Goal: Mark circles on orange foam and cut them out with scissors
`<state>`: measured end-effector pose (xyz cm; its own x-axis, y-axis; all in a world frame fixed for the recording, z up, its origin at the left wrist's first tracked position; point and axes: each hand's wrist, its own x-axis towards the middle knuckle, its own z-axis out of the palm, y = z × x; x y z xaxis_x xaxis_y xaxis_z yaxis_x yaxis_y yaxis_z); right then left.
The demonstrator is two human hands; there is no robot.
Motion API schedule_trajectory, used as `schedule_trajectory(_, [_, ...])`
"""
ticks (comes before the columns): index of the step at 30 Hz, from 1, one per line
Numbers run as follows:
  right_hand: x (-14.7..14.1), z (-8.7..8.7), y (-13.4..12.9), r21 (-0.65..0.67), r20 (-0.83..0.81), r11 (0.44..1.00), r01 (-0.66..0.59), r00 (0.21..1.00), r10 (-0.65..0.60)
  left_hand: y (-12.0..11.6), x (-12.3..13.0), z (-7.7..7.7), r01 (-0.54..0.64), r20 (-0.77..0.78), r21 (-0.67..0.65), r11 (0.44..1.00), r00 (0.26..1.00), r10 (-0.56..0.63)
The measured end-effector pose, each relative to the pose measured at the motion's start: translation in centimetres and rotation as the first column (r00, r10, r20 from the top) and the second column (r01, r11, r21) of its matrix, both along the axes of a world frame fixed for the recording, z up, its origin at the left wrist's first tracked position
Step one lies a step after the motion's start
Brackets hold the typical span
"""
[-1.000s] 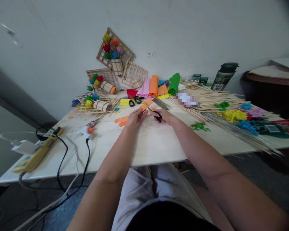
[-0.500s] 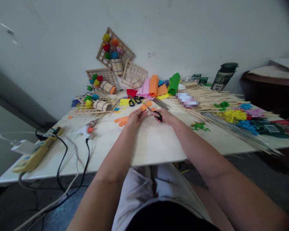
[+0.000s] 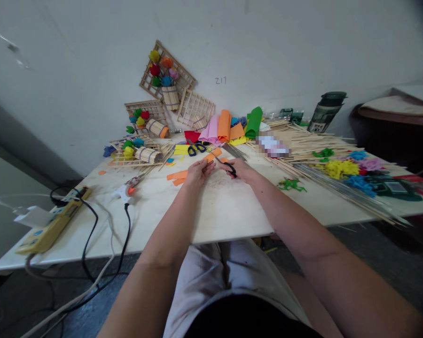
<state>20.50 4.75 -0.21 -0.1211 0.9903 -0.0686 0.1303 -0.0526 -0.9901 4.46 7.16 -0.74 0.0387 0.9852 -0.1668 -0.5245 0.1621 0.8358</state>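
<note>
My right hand (image 3: 241,170) is closed around the black handles of a pair of scissors (image 3: 230,168), whose blades point left toward my other hand. Pinched in the fingers of my left hand (image 3: 199,171) is a piece of orange paper (image 3: 215,154); the grip on its lower end is partly hidden. Orange paper strips (image 3: 177,175) lie on the table just left of that hand. A second pair of scissors with blue-black handles (image 3: 196,149) rests beyond my hands, beside yellow paper (image 3: 181,149).
Stick lattices with paper flowers (image 3: 167,70) lean at the back left. Crepe paper rolls (image 3: 224,126), bundled sticks (image 3: 303,145) and a dark bottle (image 3: 327,111) stand behind and right. A glue gun (image 3: 127,190) and power strip (image 3: 54,220) with cords occupy the left.
The scissors' blades have shifted slightly beside the orange paper. Both hands keep almost the same place, and the whole view has moved very little.
</note>
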Motion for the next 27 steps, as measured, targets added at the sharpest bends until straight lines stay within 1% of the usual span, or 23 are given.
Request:
schedule_trajectory(5, [0.0,-0.1,0.0,-0.017,-0.039,1.000,-0.010,0.999,0.010,-0.1,0.2,0.0,-0.020,-0.014,0.000,1.000,1.000,0.020])
schedule_trajectory(13, [0.0,0.6,-0.6,-0.057,-0.092,0.998,-0.009,0.996,0.003,-0.7,0.3,0.5,0.031,-0.047,-0.029,0.999,0.998,-0.033])
schedule_trajectory(17, [0.1,0.8,-0.8,-0.063,-0.109,0.998,-0.012,0.994,0.005,-0.9,0.3,0.6,0.050,-0.067,-0.022,0.999,0.996,-0.051])
schedule_trajectory(22, [0.2,0.9,-0.8,-0.041,-0.094,0.999,0.002,0.996,-0.005,-0.8,0.4,0.5,0.062,-0.083,-0.015,0.998,0.995,-0.063])
schedule_trajectory(27, [0.2,0.3,-0.3,0.016,-0.107,1.000,0.020,0.994,-0.018,-0.8,0.6,0.6,0.063,-0.077,-0.032,0.998,0.995,-0.065])
